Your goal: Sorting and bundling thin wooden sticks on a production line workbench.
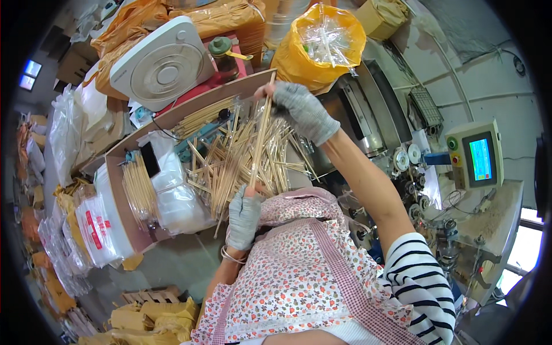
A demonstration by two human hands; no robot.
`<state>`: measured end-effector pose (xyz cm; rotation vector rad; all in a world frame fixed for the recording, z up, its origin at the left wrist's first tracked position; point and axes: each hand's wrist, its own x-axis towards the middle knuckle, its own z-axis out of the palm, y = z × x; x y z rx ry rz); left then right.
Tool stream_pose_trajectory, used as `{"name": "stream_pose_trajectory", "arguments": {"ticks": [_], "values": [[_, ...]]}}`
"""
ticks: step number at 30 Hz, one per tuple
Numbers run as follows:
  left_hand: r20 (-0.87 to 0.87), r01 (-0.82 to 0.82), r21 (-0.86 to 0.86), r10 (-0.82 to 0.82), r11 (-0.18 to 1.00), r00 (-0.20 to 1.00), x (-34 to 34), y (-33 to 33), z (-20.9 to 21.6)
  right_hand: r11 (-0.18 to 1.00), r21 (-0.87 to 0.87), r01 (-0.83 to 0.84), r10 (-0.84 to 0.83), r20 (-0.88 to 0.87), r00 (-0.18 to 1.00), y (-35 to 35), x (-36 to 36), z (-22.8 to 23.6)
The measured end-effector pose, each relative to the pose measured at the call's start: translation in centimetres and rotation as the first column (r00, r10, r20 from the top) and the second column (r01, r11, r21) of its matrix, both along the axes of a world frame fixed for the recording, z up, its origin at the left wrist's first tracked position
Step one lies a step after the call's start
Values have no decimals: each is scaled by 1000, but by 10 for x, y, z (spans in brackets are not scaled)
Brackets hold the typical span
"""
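Observation:
A long pair of pale wooden chopsticks (262, 135) stretches between my two hands, slanting up to the right. My left hand (243, 217), in a grey fingerless glove, is closed round the near end, thumb up. At the far end, the bare fingertips of my gloved right hand (302, 112) pinch the chopsticks. Beneath them spreads a messy pile of chopsticks (224, 167), many in clear film, inside a shallow cardboard-coloured tray (119, 198). Some fingers of both hands are hidden.
A neat chopstick bundle (138, 190), a black phone (150, 158) and clear plastic bags (179, 201) lie left in the tray. Behind it stand a white fan (167, 63), a lidded jar (224, 60) and a yellow-lined bin (293, 49). A machine with a screen (478, 155) stands right.

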<state>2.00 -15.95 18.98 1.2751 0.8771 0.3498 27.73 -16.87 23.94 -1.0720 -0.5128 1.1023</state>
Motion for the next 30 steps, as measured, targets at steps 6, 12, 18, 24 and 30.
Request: {"name": "stream_pose_trajectory", "arguments": {"ticks": [6,12,18,24,30], "values": [[98,302,-21,-298,953,949,-16,16,6,988,56,146,-148,36,988,0,35,14],[337,119,-624,129,772,933,48,28,52,986,-70,148,-136,149,979,4,-3,15],[299,206,-480,-62,853,952,60,25,37,996,-76,42,-28,183,983,-8,1,15],[236,170,-446,-68,879,969,62,13,45,998,-10,-62,63,184,981,-19,16,7],[208,139,-383,-62,913,976,56,1,45,991,54,-123,120,64,991,-27,22,15]]}}
